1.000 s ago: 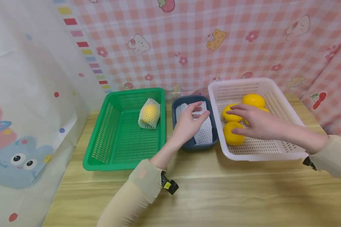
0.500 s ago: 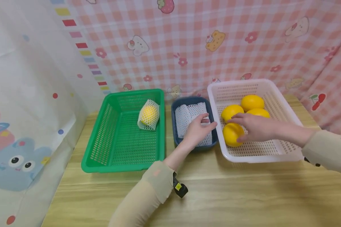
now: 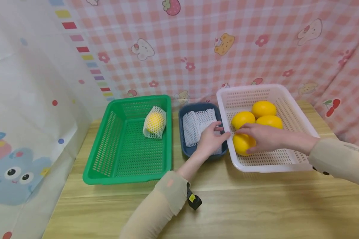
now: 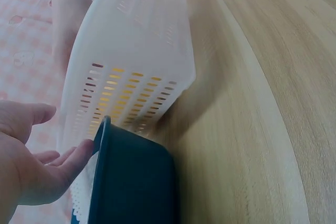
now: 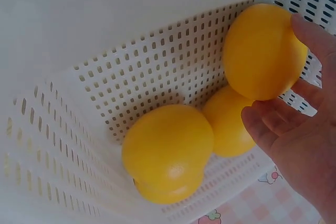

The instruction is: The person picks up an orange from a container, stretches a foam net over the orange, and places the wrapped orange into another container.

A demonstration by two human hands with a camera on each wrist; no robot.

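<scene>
In the pink-white basket (image 3: 272, 167), my right hand (image 3: 264, 135) has its thumb and fingers round the nearest lemon (image 3: 242, 145). The right wrist view shows the thumb (image 5: 310, 32) on one side of this lemon (image 5: 262, 51) and fingertips at the other. Three more lemons lie beside it, one being the far lemon (image 3: 264, 109). My left hand (image 3: 210, 139) hovers over the small dark blue bin (image 3: 183, 154), its fingers loosely bent and holding nothing. White foam net sleeves (image 3: 190, 127) lie in that bin, partly hidden by the hand.
A green basket (image 3: 127, 179) stands at the left with one lemon in a foam net (image 3: 155, 122) at its right side. All three containers sit in a row on the wooden table (image 3: 227, 205), close to a checked pink cloth (image 3: 179, 49).
My right hand has lowered and closed round the nearest lemon. My left hand has shifted right and nearer me, towards the edge between the blue bin and the pink-white basket.
</scene>
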